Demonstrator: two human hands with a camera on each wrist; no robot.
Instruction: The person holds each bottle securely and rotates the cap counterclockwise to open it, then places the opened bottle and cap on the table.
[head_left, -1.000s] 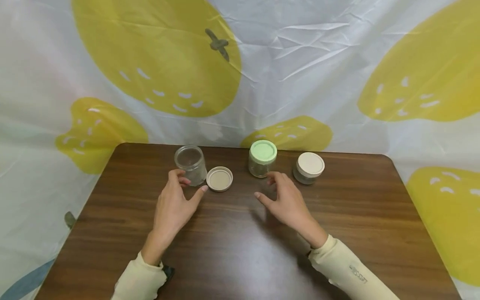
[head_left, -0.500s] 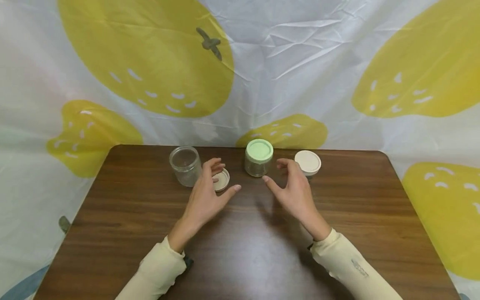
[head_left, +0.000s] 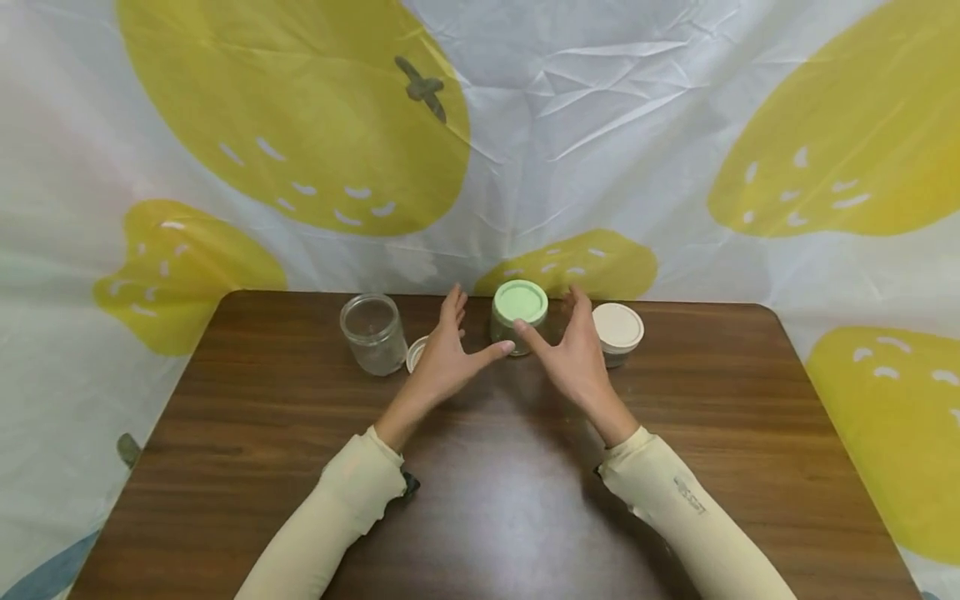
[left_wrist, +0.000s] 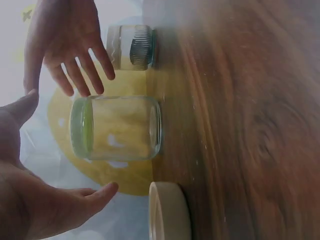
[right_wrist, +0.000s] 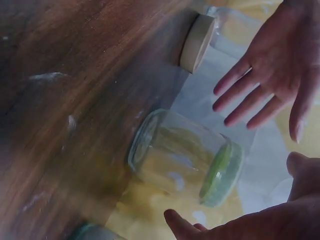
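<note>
L hand (head_left: 444, 360) nr green-top jar (head_left: 521, 299), part-hiding lid (head_left: 414, 354) in head cam.

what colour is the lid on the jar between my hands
Pale green; the jar lid shows best in the head view.

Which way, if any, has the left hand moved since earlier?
Yes: the left hand has shifted right, from the open jar to beside the green-lidded jar.

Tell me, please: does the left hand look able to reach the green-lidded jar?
Probably yes: the left hand is close beside the green-lidded jar, and nothing visible stands in the gap between them.
</note>
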